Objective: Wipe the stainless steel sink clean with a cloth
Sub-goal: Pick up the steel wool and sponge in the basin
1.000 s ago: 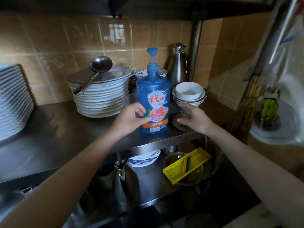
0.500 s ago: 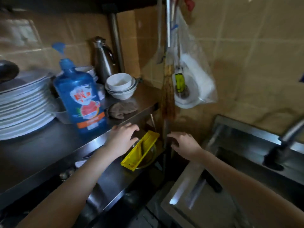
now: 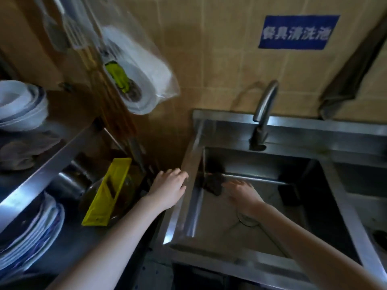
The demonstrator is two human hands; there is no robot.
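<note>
Two hands are at work. The left hand point(image 3: 168, 186) rests at the left rim of the sink point(image 3: 189, 155), fingers relaxed, holding nothing; the right hand point(image 3: 240, 192) is low in the basin, fingers stretched flat toward the dark cloth point(image 3: 212, 184), tips at its edge, not curled round it. The cloth lies bunched in the basin's far left corner, against the walls.

Risks, as I judge them: a shallow pinch could let the cloth slip back; wiping with it bunched would miss corners and leave streaks; grit pushed toward the drain point(image 3: 248, 221), just beside the right wrist, could lodge there; the tap point(image 3: 264, 105) overhangs the far edge, so a lifted wrist might knock it.
</note>
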